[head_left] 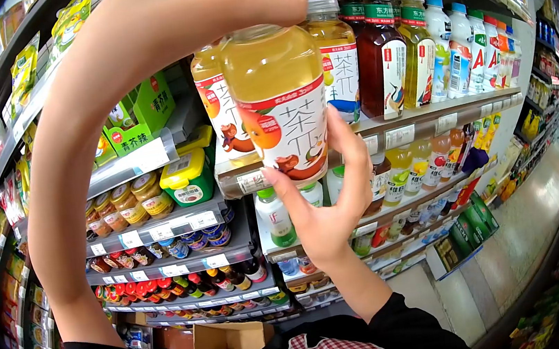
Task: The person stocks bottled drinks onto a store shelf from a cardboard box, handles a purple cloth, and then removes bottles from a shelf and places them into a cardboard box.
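A bottle of yellow tea [279,98] with a white and red label is held upright in front of the shelf. My right hand [329,207] grips its lower part, thumb at the left side and fingers at the right. My left hand [251,3] reaches over from above, its fingers closed at the bottle's neck and cap. A similar bottle [219,105] stands just behind to the left, and another tea bottle [339,62] stands behind to the right.
Dark red tea bottles [380,57] and white bottles line the upper shelf [426,114]. Jars [149,194] and a green-yellow tub [187,179] fill shelves at left. An open cardboard box [243,336] with several bottles is on the floor; a green carton [474,224] lies at right.
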### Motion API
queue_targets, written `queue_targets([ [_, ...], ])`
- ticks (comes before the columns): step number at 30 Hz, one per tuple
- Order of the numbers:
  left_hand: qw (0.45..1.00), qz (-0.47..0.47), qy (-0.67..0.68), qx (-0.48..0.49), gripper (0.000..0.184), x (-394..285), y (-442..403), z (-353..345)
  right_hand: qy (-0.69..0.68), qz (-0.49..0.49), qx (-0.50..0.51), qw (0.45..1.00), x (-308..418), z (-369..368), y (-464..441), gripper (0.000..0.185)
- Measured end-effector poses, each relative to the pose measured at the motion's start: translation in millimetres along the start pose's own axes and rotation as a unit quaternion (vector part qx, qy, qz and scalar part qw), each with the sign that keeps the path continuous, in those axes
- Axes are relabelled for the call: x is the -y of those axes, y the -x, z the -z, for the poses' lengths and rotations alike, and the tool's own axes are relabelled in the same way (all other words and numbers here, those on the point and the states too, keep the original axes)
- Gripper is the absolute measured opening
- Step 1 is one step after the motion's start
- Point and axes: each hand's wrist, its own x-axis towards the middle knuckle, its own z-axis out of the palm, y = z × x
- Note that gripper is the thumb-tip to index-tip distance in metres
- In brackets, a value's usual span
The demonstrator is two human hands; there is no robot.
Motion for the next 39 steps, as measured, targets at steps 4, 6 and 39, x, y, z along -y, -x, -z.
queue_targets([
  [4, 0.987, -0.142, 0.077, -0.022, 0.043, 18.7, -5.9, -10.0, -0.007, -0.019, -0.001, 1.000, -5.1, -1.4, -1.9, 0.075],
  [6, 0.986, -0.139, 0.088, -0.011, 0.044, 16.6, -5.1, -6.4, -0.007, -0.024, -0.001, 1.000, -6.4, -2.9, -1.6, 0.074],
  [39, 0.982, -0.117, 0.146, 0.005, 0.031, 23.3, -21.1, -25.0, -0.002, 0.022, -0.044, 0.999, -33.7, -37.1, -23.4, 0.075],
])
